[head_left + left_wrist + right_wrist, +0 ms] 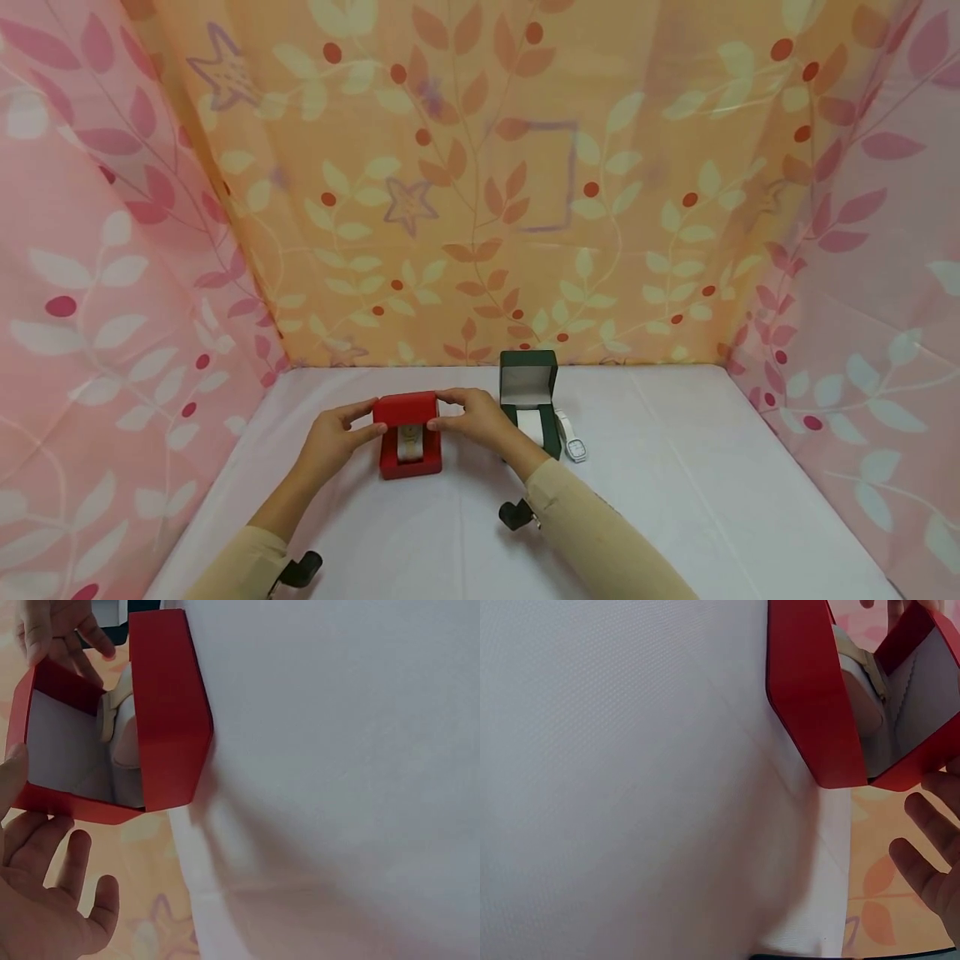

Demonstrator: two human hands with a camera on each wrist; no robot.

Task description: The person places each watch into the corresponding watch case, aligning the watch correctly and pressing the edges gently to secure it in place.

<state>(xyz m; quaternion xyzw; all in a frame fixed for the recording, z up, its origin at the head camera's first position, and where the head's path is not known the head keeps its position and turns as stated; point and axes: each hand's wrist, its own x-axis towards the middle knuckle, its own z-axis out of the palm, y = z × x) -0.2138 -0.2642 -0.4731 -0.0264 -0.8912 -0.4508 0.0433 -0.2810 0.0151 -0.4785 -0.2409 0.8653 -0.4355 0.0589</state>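
A red watch box (386, 462) stands on the white table with its lid partly raised. Inside, a wristwatch (410, 443) with a pale strap is wrapped round a cushion. My left hand (333, 437) grips the left side of the lid between thumb and fingers. On the opposite side, my right hand (480, 419) pinches the lid's right edge. The left wrist view shows the pale lining of the lid and the watch strap (109, 724) on its cushion. From the right wrist, the red box (810, 697) appears tilted, the lid standing at an angle to the base.
Right of the red box is a dark green watch box (528, 359), open, with a white cushion; my right forearm partly covers it. A white wristwatch (575, 447) lies against its right side. Patterned cloth (480, 183) walls the table (675, 483) at the back and both sides.
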